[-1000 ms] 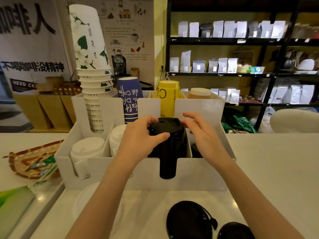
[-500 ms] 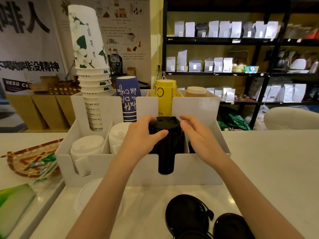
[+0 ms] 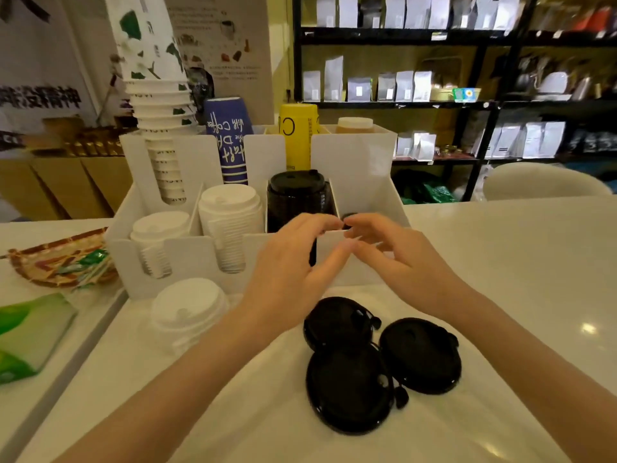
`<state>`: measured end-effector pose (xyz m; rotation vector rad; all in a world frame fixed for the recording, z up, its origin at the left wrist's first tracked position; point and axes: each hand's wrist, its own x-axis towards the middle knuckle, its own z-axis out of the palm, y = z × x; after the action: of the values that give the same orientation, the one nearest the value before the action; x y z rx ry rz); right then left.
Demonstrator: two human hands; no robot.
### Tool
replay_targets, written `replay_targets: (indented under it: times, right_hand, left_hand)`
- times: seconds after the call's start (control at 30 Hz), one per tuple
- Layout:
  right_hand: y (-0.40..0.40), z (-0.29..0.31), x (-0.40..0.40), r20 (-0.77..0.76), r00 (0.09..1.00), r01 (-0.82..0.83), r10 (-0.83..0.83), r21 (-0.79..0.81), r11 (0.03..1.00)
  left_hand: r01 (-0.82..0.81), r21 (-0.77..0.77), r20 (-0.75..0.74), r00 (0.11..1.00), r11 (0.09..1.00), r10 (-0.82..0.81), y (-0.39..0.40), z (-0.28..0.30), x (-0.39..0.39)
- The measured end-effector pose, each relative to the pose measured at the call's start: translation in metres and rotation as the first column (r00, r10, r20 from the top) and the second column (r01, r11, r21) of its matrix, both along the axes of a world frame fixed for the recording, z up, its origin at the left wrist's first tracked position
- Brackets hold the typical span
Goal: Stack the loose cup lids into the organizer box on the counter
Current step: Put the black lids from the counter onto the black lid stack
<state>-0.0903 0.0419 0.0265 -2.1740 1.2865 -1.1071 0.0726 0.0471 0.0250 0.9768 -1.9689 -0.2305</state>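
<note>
Pulling back from the tall stack of black plastic lids (image 3: 297,198), both hands now sit lower in the frame, empty.

Half a second ago the left hand (image 3: 293,262) and right hand (image 3: 397,259) cupped that stack in the white organizer box (image 3: 187,248); now it stands alone in its slot at centre, apparently seated. Each grip is loosely apart, fingers curled, holding nothing, fingertips near the box's front wall. Three loose black lids (image 3: 384,359) wait on the white surface (image 3: 500,269) at lower centre, a loose white lid (image 3: 187,312) at their left.
</note>
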Motion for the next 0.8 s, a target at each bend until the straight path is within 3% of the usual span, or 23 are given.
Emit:
replay_targets:
  times: [0.2, 0.4, 0.63, 0.8]
  right_hand:
    - [0.049, -0.036, -0.025, -0.042, 0.998, 0.05, -0.048, 0.048, 0.998]
    - [0.076, -0.063, -0.03, 0.03, 0.998, 0.055, -0.059, 0.109, 0.993]
    - [0.079, -0.075, -0.026, -0.057, 0.997, 0.061, -0.056, 0.092, 0.994]
    - [0.08, -0.077, -0.024, -0.027, 0.999, 0.05, -0.048, 0.106, 0.993]
  left_hand:
    - [0.25, 0.325, 0.154, 0.938, 0.912, -0.312, 0.042, -0.062, 0.018]
    - [0.214, 0.237, 0.34, 0.896, 0.948, -0.287, 0.052, -0.081, 0.026]
    - [0.215, 0.271, 0.24, 0.929, 0.938, -0.282, 0.051, -0.083, 0.028]
    - [0.193, 0.245, 0.204, 0.948, 0.95, -0.245, 0.054, -0.082, 0.027]
